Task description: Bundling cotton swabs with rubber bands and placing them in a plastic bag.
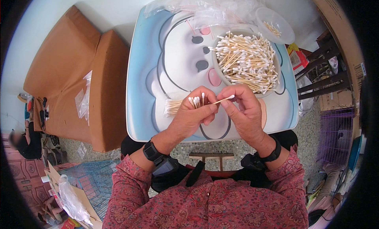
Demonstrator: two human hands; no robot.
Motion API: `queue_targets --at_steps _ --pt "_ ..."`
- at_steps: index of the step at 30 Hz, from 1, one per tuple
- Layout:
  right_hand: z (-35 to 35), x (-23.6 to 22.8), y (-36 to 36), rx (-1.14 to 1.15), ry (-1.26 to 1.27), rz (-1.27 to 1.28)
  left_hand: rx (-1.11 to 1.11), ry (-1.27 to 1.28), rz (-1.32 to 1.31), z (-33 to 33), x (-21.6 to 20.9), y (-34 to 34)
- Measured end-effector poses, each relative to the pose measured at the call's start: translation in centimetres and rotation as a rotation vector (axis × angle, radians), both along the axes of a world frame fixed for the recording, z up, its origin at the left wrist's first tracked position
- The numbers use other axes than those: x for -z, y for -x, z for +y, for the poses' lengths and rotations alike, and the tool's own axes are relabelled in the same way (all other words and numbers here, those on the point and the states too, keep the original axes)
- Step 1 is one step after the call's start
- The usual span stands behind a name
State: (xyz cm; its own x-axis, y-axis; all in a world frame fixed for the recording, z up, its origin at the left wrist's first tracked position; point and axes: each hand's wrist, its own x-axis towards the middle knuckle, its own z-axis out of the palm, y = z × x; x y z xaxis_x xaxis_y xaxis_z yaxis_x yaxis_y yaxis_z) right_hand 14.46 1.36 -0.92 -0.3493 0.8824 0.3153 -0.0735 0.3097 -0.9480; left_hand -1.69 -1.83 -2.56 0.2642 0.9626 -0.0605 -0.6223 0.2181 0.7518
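My left hand (193,114) holds a small bunch of cotton swabs (196,101) with wooden sticks, tips up, over a small table (150,110) printed with a cartoon face. My right hand (244,110) pinches a single cotton swab (224,99) and holds it against the bunch. Just beyond my hands a round bowl (216,69) is heaped with many loose swabs (246,61). A bagged bundle of swabs (172,106) lies on the table left of my left hand.
Clear plastic bags (205,6) and a clear lid (274,26) with a few swabs lie at the table's far edge. An orange-brown cushion seat (71,71) with small bags stands to the left. A purple crate (335,134) and cardboard boxes are at right.
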Motion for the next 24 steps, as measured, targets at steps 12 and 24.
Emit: queue_targets --at_steps 12,24 --pt "0.1 -1.1 -0.4 -0.019 -0.103 -0.221 0.255 0.119 -0.072 -0.5 0.1 0.4" --pt "-3.9 -2.4 -3.1 -0.139 -0.156 -0.234 0.459 0.175 -0.134 -5.1 -0.4 -2.3"
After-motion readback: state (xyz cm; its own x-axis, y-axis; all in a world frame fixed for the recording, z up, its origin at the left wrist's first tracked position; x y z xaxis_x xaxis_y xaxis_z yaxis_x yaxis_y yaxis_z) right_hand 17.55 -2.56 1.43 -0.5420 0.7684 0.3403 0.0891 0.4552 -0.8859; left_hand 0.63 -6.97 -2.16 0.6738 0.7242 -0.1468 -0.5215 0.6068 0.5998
